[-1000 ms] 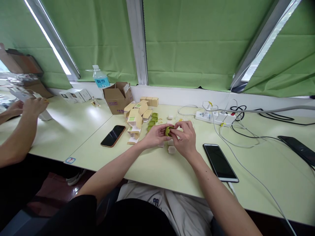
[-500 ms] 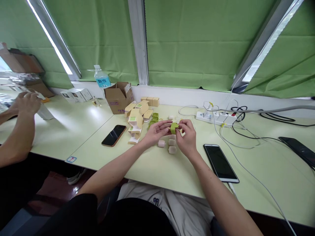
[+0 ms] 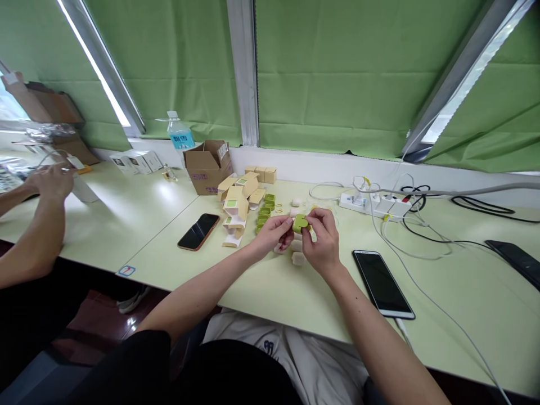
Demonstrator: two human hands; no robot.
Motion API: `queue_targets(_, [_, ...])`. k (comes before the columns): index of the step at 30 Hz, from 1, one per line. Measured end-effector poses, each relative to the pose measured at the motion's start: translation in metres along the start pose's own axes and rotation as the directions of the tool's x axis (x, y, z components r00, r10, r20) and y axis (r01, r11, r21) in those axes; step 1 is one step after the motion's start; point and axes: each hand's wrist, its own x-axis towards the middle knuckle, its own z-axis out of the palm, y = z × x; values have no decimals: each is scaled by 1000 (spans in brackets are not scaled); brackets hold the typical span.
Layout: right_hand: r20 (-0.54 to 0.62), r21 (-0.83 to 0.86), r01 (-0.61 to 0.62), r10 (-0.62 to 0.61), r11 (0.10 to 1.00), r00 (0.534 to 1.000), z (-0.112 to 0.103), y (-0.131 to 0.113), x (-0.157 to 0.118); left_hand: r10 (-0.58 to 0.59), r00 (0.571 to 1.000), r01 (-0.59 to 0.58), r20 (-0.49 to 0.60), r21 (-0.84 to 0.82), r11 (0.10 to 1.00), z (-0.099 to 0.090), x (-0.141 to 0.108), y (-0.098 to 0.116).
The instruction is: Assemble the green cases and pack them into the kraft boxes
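Observation:
A small green case [image 3: 300,223] is pinched between both hands above the table. My left hand [image 3: 272,235] grips its left side with thumb and curled fingers. My right hand [image 3: 322,238] holds the right side between thumb and fingertips. Below and around the hands lie several small pale pinkish blocks [image 3: 297,259], partly covered by the fingers. To the left of my left hand stands a row of several more green cases [image 3: 264,212]. Beside that row are open cream-coloured cartons [image 3: 235,203] with their flaps out.
A black phone [image 3: 198,231] lies left of the cartons, and a white-edged phone [image 3: 383,283] on a cable lies right. A power strip [image 3: 375,203] with tangled cords is behind. A cardboard box [image 3: 207,167] and a bottle [image 3: 180,134] stand at the back. A co-worker's hands [image 3: 53,179] are far left.
The green case has turned, so a broader face shows. My left fingers, stretched out before, are now curled under it. The whole view has shifted slightly.

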Motion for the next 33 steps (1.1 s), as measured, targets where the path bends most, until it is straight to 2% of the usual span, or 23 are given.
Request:
queue_targets(4, [31,20,4,-4,1000,1000,0,-1,-1,-37,999,39,25,-82,996,3,-1,-2])
queue_targets(7, [26,28,-2,1,1000,1000,2,-2,-2,-51,999,51,2,-123,991,5,-1,-5])
queue_targets(12, [2,26,4,-4,1000,1000,7,-4,-3,-66,997,59,-45,-142,988,8,-3,-7])
queue_targets(19, [-17,-4,-14,14,1000,1000,12,-3,-5,-92,996,89,-17,-130,988,11,-4,-4])
queue_targets(24, [-25,49,-100,102,994,995,13,-2,-7,-77,997,77,10,-35,996,7,1,-5])
queue_targets(27, [-5,63,-161,162,985,987,10,0,-6,-41,999,40,8,125,991,3,-1,3])
queue_targets(30, [20,74,-189,188,979,982,6,0,-4,93,995,-72,-41,367,927,-2,-5,15])
queue_targets(33, [33,46,-159,158,986,987,4,-2,-1,230,973,-189,-17,517,835,-4,-6,22])
